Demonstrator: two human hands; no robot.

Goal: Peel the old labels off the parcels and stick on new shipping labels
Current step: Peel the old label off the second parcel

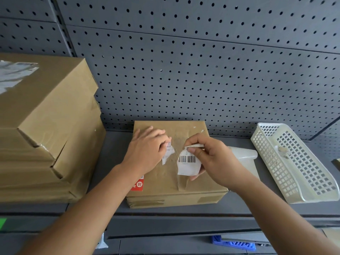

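Note:
A flat brown cardboard parcel (184,184) lies on the grey shelf in front of me. My right hand (211,159) pinches a torn white label piece with a barcode (187,162), lifted off the parcel's top. My left hand (147,151) rests on the parcel's left half, its fingertips at the remaining white label strip (168,153) still stuck to the cardboard. A red and white sticker (138,184) shows at the parcel's near left edge, partly under my left wrist.
A stack of larger brown boxes (46,135) stands to the left, the top one with a worn label. A white perforated plastic basket (294,162) sits at the right, with a curled translucent sheet (244,155) beside it. A grey pegboard wall (202,70) rises behind.

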